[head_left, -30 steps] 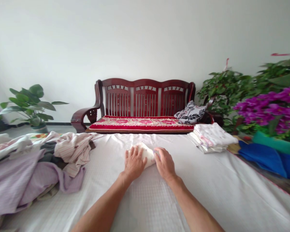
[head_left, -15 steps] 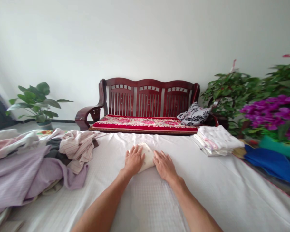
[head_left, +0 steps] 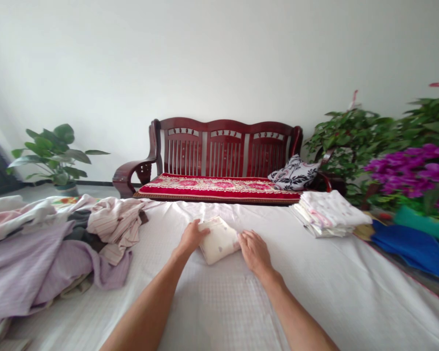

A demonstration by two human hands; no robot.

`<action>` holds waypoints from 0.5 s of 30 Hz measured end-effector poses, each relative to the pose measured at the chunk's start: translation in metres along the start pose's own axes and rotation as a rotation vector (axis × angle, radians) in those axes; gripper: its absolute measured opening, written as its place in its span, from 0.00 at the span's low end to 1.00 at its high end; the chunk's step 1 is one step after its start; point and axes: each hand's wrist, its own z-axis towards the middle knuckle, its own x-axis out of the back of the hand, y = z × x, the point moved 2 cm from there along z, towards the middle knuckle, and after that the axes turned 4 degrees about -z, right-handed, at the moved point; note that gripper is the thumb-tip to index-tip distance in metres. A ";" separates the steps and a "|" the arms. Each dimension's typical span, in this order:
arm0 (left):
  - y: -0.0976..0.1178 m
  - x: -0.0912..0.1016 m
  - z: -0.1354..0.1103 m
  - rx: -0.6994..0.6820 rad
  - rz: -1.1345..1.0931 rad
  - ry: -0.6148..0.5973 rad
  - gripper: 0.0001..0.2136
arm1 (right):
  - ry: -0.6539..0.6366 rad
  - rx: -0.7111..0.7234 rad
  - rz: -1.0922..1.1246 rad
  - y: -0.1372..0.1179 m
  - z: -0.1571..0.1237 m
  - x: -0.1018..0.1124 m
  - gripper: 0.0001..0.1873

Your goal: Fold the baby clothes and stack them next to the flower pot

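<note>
A small folded cream cloth (head_left: 219, 242) with faint printed spots lies in the middle of the white-covered table, between my hands. My left hand (head_left: 192, 238) grips its left edge, thumb on top and the other fingers out of sight at the side. At its right edge, my right hand (head_left: 254, 249) has its fingers bent and pinched on the cloth's corner. To the right sits a stack of folded white cloths (head_left: 329, 212), the top one lightly patterned.
A heap of loose clothes, with a lilac garment (head_left: 18, 265) and a striped garment (head_left: 113, 222), covers the table's left. Blue fabric (head_left: 413, 248) lies at the right edge beside purple flowers (head_left: 413, 168). Behind the table stands a wooden bench (head_left: 225, 151) with a patterned cushion (head_left: 295, 174).
My hands were lying flat on the cloth; now they have moved to its left and right edges and hold it there. More of the cloth's top shows.
</note>
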 end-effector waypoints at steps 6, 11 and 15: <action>0.005 0.011 -0.007 0.213 -0.582 -0.352 0.17 | -0.008 -0.002 0.126 -0.002 0.001 0.004 0.27; 0.013 0.015 -0.013 0.202 -0.776 -0.431 0.22 | 0.015 -0.167 0.443 0.007 0.001 0.000 0.29; 0.019 0.010 -0.010 0.172 -1.063 -0.381 0.25 | 0.056 -0.345 0.871 0.012 -0.004 0.001 0.38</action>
